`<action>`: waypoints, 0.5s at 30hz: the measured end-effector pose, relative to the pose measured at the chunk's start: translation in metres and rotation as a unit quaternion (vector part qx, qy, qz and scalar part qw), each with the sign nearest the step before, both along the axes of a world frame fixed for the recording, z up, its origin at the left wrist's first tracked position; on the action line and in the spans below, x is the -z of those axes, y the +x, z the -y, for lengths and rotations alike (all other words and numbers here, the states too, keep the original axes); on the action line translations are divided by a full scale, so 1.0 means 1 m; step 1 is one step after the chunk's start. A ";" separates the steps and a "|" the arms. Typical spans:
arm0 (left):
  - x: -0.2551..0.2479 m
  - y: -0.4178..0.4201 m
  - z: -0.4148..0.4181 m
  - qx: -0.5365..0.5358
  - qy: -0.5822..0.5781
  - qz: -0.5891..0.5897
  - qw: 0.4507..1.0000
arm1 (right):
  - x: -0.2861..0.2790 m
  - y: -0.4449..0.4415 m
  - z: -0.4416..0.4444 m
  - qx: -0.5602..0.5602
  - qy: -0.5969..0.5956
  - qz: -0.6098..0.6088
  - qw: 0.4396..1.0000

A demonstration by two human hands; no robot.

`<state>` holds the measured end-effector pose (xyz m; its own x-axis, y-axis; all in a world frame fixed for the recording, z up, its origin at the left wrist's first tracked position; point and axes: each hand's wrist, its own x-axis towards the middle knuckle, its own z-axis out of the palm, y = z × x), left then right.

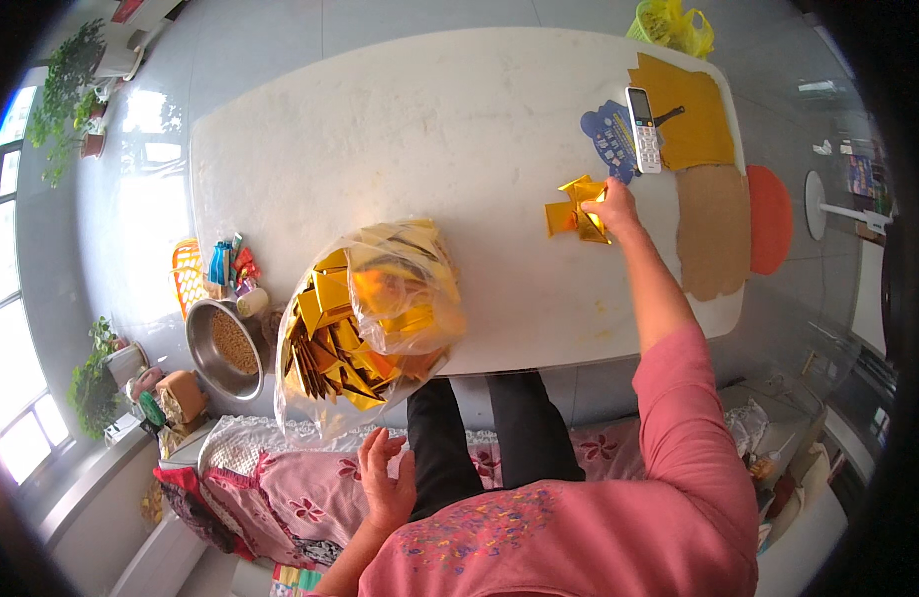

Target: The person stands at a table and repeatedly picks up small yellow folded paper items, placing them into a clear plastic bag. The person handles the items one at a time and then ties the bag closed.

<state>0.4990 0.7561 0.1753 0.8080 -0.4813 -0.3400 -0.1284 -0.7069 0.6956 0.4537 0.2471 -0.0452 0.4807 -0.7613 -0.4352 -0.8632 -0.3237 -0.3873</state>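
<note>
On the right part of the white table, my right hand point(614, 211) is at a small group of folded gold foil pieces point(571, 213), its thumb and fingers on the right-hand side of them. Whether it grips one or only touches them, I cannot tell. My left hand point(384, 474) is raised over my lap, holding nothing, with its fingers apart and slightly curled. Just beyond it, a clear plastic bag point(399, 298) full of folded gold foil pieces point(329, 298) lies at the table's near edge, its mouth towards me.
A cordless phone handset point(643, 130) lies on a blue printed fan-shaped card point(611, 138), beside brown cardboard sheets point(713, 231). At the left corner stand a steel bowl of pellets point(231, 343) and an orange basket point(187, 269). Behind the table is a yellow-green bin point(646, 26); a red stool point(769, 220) stands right.
</note>
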 end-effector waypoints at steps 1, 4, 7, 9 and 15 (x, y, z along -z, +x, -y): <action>-0.001 0.000 0.000 0.002 -0.002 0.005 1.000 | -0.008 0.001 0.000 0.000 0.074 0.064 0.995; -0.002 -0.002 0.003 0.002 -0.002 0.008 1.000 | -0.048 0.011 0.004 0.011 0.285 0.153 0.946; -0.003 -0.002 0.005 0.018 0.007 0.017 1.000 | -0.033 0.018 -0.010 -0.284 0.061 -0.001 0.957; -0.006 0.002 0.012 0.055 0.016 0.061 0.996 | -0.017 0.015 -0.021 -0.308 -0.010 0.010 0.951; -0.019 0.007 0.000 -0.001 0.015 0.037 0.999 | -0.005 0.014 -0.048 -0.271 -0.106 -0.035 0.956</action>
